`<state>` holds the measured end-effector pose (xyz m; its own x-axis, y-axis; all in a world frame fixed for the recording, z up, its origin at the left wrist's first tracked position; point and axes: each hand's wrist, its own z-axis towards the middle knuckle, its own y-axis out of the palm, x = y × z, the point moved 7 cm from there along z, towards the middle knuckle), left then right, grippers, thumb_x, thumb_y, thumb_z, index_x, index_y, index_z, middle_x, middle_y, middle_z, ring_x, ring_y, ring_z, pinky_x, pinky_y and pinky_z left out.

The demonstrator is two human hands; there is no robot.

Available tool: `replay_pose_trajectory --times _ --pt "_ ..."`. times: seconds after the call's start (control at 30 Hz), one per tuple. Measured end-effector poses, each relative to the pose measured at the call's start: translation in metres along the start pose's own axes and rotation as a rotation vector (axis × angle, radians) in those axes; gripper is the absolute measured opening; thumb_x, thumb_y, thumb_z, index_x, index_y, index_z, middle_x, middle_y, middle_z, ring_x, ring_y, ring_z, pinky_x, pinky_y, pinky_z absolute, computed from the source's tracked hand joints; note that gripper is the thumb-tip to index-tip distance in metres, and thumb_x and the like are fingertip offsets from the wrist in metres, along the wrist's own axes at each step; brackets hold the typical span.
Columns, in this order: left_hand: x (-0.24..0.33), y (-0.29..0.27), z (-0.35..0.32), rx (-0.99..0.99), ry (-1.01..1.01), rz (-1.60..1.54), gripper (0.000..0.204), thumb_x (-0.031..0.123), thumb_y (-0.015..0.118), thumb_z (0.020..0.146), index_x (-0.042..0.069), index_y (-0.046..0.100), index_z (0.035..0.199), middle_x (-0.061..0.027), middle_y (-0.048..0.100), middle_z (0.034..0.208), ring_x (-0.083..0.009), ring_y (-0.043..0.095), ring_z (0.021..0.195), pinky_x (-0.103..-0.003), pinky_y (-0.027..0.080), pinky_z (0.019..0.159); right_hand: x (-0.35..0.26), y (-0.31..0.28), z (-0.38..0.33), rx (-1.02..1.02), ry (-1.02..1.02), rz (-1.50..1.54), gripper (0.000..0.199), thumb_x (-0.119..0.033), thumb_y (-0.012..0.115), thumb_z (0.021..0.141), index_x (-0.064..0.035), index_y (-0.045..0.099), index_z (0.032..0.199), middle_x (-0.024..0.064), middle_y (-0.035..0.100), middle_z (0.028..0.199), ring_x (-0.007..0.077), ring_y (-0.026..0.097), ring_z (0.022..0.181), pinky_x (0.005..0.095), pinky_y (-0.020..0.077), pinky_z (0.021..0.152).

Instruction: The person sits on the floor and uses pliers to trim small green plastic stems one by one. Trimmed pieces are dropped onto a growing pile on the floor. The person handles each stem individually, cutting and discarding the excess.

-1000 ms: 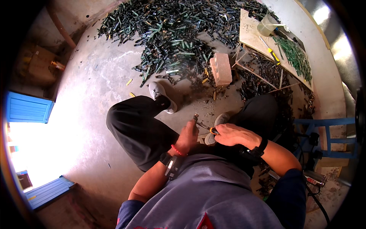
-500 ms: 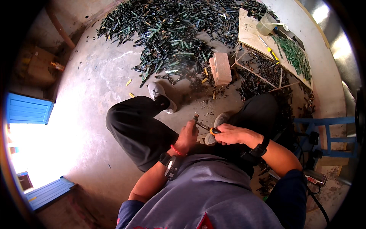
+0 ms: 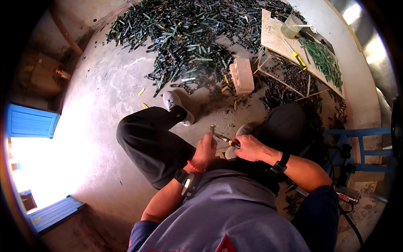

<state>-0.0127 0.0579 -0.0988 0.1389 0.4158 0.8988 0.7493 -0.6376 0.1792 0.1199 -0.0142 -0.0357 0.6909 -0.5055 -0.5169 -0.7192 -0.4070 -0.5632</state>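
A small metal piece sits pinched at the fingertips of the left hand, held low between the person's knees and just above the concrete floor; what kind of piece it is cannot be told at this size. The left hand is curled around it from below, a red band and a dark watch on its wrist. Against that piece comes the dark tip of a screwdriver with an orange handle, and the right hand is clenched on that handle, knuckles up, a black watch on its wrist. The two hands are close together, the tool bridging the gap between them. The person sits with dark trousers, the left leg stretched out to a grey shoe and the right foot in another grey shoe just behind the tool. Farther out on the floor stands a pale brick on end, and beyond it a wide heap of dark green strips spreads toward the far wall. To the right a wooden board carries a clear plastic cup, a yellow-handled tool and a row of green strips. A blue frame stands at the person's right, and blue shutters hang at the far left by a bright opening
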Motion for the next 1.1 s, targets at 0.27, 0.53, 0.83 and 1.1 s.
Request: replay_pose_trajectory --times 0.27,0.53,0.83,1.1 --pt "-0.012 -0.006 0.005 0.067 0.091 0.077 0.058 0.069 0.038 0.083 0.014 0.037 0.064 0.0047 0.027 0.048 -0.0086 0.021 0.039 -0.025 0.016 0.038 -0.015 -0.011 -0.002 0.314 -0.185 -0.226 0.027 -0.013 0.061 0.071 0.0015 0.052 0.091 0.0205 0.059 0.083 0.0371 0.06 0.079 0.0432 0.0481 0.069" --pt "-0.016 0.002 -0.015 0.083 -0.537 -0.436 0.057 0.07 0.041 0.081 0.015 0.038 0.063 0.0063 0.021 0.048 -0.0088 0.018 0.038 -0.025 0.015 0.038 -0.019 -0.006 0.014 0.372 -0.241 -0.371 0.022 -0.009 0.054 0.074 0.0023 0.056 0.092 0.0223 0.061 0.082 0.0383 0.06 0.078 0.0436 0.0484 0.067" --pt "-0.023 -0.004 -0.013 0.039 -0.565 -0.469 0.053 0.054 0.028 0.09 0.01 0.04 0.063 0.0026 0.023 0.045 -0.0104 0.019 0.035 -0.026 0.017 0.036 -0.021 -0.004 -0.011 0.131 -0.046 -0.002 0.031 -0.021 0.056 0.077 0.0022 0.054 0.097 0.0235 0.061 0.084 0.0393 0.059 0.083 0.0443 0.0459 0.072" --pt "-0.048 -0.018 0.006 -0.037 -0.004 0.196 0.051 0.043 0.022 0.095 0.01 0.036 0.06 0.0012 0.027 0.044 -0.0116 0.021 0.036 -0.027 0.019 0.036 -0.007 0.001 -0.024 -0.067 0.05 0.133 0.029 -0.021 0.051 0.076 0.0047 0.056 0.089 0.0254 0.06 0.087 0.0389 0.058 0.086 0.0428 0.0448 0.073"
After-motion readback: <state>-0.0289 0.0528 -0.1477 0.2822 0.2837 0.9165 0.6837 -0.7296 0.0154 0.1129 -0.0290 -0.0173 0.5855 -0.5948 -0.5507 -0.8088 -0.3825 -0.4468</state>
